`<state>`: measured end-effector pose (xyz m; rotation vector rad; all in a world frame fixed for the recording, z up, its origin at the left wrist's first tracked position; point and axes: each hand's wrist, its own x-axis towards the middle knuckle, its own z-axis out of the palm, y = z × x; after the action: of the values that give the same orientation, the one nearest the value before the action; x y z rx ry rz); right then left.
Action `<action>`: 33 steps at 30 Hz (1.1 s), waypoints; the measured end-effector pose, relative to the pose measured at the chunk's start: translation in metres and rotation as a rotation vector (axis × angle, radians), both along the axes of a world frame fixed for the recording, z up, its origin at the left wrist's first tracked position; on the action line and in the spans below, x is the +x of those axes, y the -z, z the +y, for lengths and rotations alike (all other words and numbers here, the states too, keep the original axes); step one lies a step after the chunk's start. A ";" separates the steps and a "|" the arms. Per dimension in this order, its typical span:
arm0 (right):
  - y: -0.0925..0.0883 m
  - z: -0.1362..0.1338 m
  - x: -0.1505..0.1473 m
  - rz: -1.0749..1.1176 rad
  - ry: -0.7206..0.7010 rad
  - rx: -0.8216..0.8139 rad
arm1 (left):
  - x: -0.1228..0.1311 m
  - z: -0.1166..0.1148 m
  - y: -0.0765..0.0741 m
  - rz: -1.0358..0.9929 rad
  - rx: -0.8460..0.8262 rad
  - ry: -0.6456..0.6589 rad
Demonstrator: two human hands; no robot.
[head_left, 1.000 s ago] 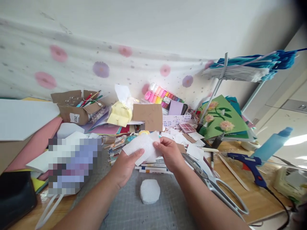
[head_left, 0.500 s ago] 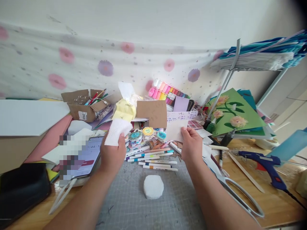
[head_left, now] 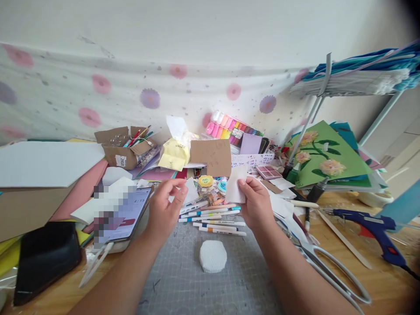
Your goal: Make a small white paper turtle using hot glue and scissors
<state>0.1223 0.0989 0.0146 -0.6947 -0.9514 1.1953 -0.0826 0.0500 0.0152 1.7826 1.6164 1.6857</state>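
Observation:
My left hand (head_left: pixel 166 208) is raised over the left side of the mat, fingers curved, thumb apart from them. Behind its fingertips is a white piece of paper (head_left: pixel 191 191), partly hidden by the hand; whether they still touch is hard to see. My right hand (head_left: pixel 257 201) pinches another white paper piece (head_left: pixel 235 186) upright between thumb and fingers. Below and between both hands, a round white textured pad (head_left: pixel 213 256) lies on the grey cutting mat (head_left: pixel 183 280). Several markers (head_left: pixel 216 216) are bunched at the mat's far edge.
A phone (head_left: pixel 126 214) lies left, near a black case (head_left: pixel 47 262). Scissors (head_left: pixel 341 271) and a blue glue gun (head_left: pixel 370 225) are on the right. Behind stand a cardboard box (head_left: pixel 121 155), a brown cardboard piece (head_left: pixel 211 155) and clay packs (head_left: pixel 232 127).
The white textured paper has left my left hand's grip and now shows behind its fingertips. My right hand has drawn its paper slightly inward to the left. The view has shifted a little.

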 end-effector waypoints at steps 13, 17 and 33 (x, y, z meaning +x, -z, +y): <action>0.008 -0.008 -0.016 -0.075 -0.281 -0.042 | 0.030 0.000 0.013 -0.795 -0.408 0.527; 0.010 -0.009 -0.022 -0.070 -0.294 -0.018 | 0.028 0.001 0.009 -0.867 -0.340 0.481; 0.012 -0.010 -0.027 -0.685 -0.072 0.457 | 0.017 -0.003 -0.001 -1.047 -0.424 0.465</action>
<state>0.0953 0.0888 0.0031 -0.7077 -1.7668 0.7490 -0.0659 0.0473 0.0162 0.7264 0.8826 1.4701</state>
